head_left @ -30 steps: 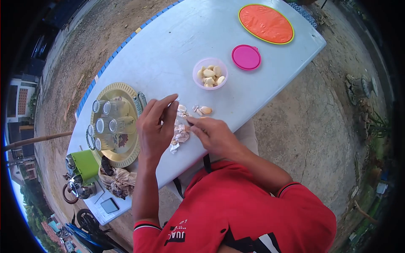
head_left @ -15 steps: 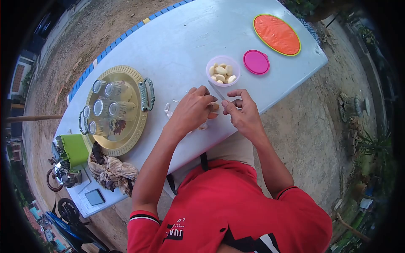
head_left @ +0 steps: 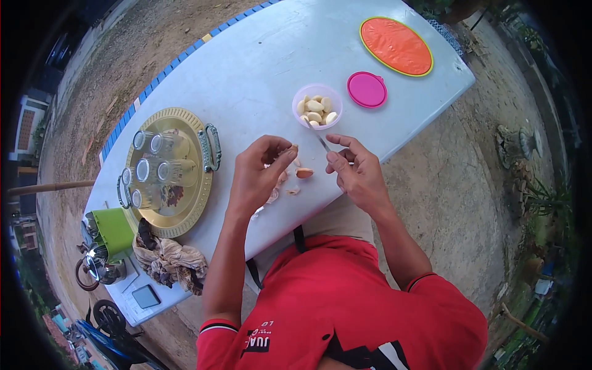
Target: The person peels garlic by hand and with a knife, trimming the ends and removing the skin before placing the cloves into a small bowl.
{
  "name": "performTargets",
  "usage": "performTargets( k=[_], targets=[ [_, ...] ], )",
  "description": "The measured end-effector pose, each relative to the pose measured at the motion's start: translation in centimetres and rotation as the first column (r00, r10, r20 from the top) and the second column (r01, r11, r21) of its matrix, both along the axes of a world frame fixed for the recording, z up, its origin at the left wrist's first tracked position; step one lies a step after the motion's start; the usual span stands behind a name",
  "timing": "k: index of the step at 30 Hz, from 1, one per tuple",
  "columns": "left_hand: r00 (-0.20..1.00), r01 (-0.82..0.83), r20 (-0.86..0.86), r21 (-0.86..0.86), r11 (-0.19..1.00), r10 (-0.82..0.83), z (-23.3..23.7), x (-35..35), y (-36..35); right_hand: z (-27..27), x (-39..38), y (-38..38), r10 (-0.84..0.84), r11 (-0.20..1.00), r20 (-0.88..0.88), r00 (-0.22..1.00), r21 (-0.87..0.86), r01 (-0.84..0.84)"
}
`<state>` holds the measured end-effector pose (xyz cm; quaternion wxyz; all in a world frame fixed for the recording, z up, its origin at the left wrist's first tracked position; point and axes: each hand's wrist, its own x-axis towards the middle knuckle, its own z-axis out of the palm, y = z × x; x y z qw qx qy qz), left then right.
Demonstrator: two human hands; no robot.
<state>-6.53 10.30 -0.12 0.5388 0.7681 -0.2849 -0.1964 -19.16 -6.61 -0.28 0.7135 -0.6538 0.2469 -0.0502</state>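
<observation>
My left hand (head_left: 262,172) is raised over the table's near edge, thumb and forefinger pinching a small brownish garlic clove (head_left: 294,148), mostly hidden by the fingertips. In my right hand (head_left: 357,169) is a small knife (head_left: 323,143), its blade pointing away from me toward the bowl. Between the hands, an unpeeled reddish-brown clove (head_left: 304,173) lies on the table. Papery garlic skins (head_left: 272,195) are scattered below and beside my left hand. Just beyond the knife tip stands a translucent plastic bowl (head_left: 337,102) holding several peeled cloves (head_left: 314,106).
A pink lid (head_left: 367,90) and an orange oval lid (head_left: 396,46) lie toward the far right of the white table (head_left: 246,80). To the left are a gold tray (head_left: 198,200) with several glasses (head_left: 143,169), a crumpled cloth (head_left: 169,259), a green container (head_left: 113,229) and a phone (head_left: 146,296).
My left hand has drawn back to the left, away from the knife, uncovering the unpeeled clove on the table. My right hand stays nearly in place with the knife. The view has shifted slightly.
</observation>
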Motion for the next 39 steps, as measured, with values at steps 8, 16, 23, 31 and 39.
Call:
performTargets(
  k=[8, 16, 23, 31, 39],
  targets=[
    [0.874, -0.310, -0.461, -0.283, 0.908, 0.154, -1.3, -4.0, 5.6, 0.2, 0.4, 6.0, 0.259, 0.956, 0.214, 0.942, 0.086, -0.282],
    [0.848, -0.429, -0.475, -0.355, 0.831, 0.235, -1.7, -5.5, 6.0, -0.1, 0.2, 6.9, 0.294, 0.955, 0.188, 0.937, -0.010, -0.298],
    [0.828, -0.472, -0.518, -0.438, 0.765, 0.215, -1.8, -6.1, 6.1, -0.1, 0.2, 7.0, 0.311, 0.950, 0.186, 0.932, -0.077, -0.302],
    [0.909, -0.408, -0.277, -0.434, 0.803, 0.312, -1.9, -6.4, 5.8, 0.1, 0.4, 6.7, 0.372, 0.925, 0.150, 0.916, 0.025, -0.380],
    [0.924, -0.267, 0.162, -0.377, 0.887, 0.347, -1.9, -6.1, 5.9, 0.1, 0.7, 6.6, 0.297, 0.859, 0.214, 0.931, 0.367, -0.358]
  ],
)
